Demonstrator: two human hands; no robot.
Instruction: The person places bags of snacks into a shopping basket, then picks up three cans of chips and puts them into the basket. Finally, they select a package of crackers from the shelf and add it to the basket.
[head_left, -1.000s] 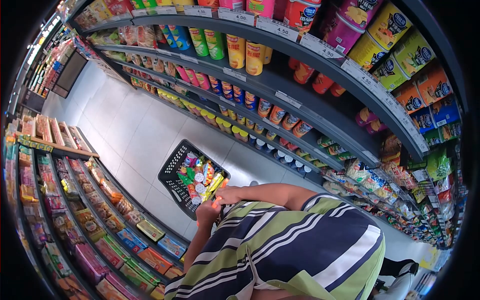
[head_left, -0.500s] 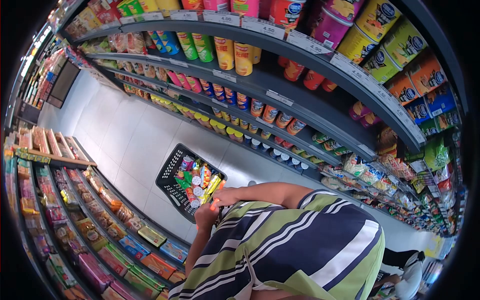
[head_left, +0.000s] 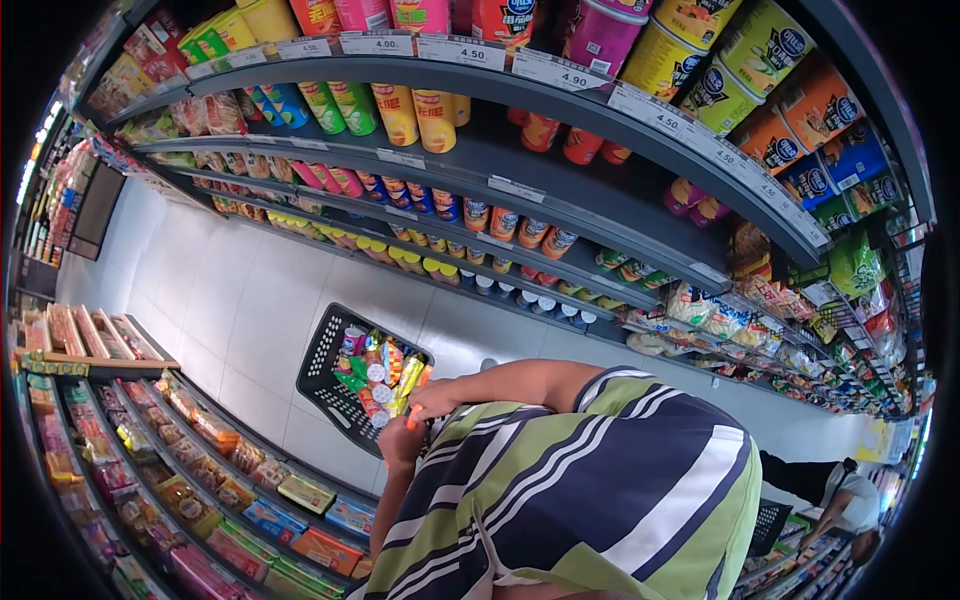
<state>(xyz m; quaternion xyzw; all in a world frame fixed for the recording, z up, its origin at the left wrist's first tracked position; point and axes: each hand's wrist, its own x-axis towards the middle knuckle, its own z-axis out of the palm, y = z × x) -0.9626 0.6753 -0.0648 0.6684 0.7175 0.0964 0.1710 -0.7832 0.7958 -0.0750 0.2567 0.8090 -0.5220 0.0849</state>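
Note:
In front of me a black perforated shopping basket [head_left: 335, 412] stands over the tiled floor. It holds several snack packs and cans: white-lidded cans [head_left: 377, 373], a green pack [head_left: 352, 381] and a yellow pack [head_left: 411, 374]. Both hands are closed at its near side. My right hand [head_left: 435, 398] is wrapped round an orange handle [head_left: 414, 416]. Just below it, my left hand [head_left: 402, 441] grips the same handle. The lower part of the handle is hidden by my hands and striped shirt.
Along the right runs a tall shelf [head_left: 560, 165] of canned and bagged snacks with price tags. A low shelf [head_left: 215, 470] of packaged food lines the left. Pale floor [head_left: 230, 270] stretches between them. Another person [head_left: 845, 500] bends near a dark basket [head_left: 768, 526] at lower right.
The shelves and basket have shifted slightly left in view. Both hands keep their grip on the handle. The person at lower right shows more fully.

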